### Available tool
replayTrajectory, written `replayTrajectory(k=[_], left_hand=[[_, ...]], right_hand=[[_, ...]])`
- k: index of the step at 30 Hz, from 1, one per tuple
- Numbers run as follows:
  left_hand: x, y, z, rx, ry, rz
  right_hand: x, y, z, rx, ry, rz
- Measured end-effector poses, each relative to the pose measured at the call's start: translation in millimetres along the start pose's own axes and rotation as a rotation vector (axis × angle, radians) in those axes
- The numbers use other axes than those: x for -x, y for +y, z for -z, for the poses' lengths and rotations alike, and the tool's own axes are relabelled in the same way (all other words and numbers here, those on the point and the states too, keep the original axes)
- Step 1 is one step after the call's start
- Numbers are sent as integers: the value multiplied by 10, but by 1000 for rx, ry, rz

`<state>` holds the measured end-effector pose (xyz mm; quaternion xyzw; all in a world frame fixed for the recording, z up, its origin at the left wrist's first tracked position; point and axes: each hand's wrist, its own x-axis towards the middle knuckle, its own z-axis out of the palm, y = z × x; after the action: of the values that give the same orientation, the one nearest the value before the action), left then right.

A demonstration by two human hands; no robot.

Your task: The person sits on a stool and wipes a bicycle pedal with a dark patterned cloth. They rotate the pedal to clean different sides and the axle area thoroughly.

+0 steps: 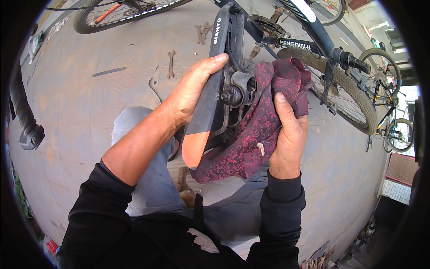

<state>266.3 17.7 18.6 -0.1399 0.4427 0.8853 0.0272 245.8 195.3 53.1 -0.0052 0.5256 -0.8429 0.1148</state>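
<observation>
My left hand grips the edge of a black bicycle saddle with an orange end and white lettering. The saddle is tipped on its side above my lap. On its underside are a metal rail and a dirty seat clamp with an open round socket. Bunched in my right hand is a dark cloth with a red floral pattern, its thumb pressed on top. The cloth hangs beside the clamp and covers part of the underside; whether it touches the clamp I cannot tell.
An open-end wrench lies on the floor, with more wrenches beyond. Left of them is a flat strip. A black bicycle frame stands close at the right, its rear tyre beside the cloth. A handlebar grip juts in at left.
</observation>
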Motion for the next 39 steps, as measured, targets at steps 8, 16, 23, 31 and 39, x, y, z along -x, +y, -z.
replayTrajectory(k=[8,16,23,31,39], left_hand=[[2,-2,26,123,-7,44],[-8,35,-60,221,72,121],[-99,-112,7,142,123,16],[-83,-298,74,75,9,87],[-63,-254,35,-140,133,100]], right_hand=[[-35,68,109,922,-313,388],[12,65,219,780,-121,364],[-29,19,-9,920,-441,744],[-168,-44,22,1210,-520,715],[-122,89,75,1111,-456,534]])
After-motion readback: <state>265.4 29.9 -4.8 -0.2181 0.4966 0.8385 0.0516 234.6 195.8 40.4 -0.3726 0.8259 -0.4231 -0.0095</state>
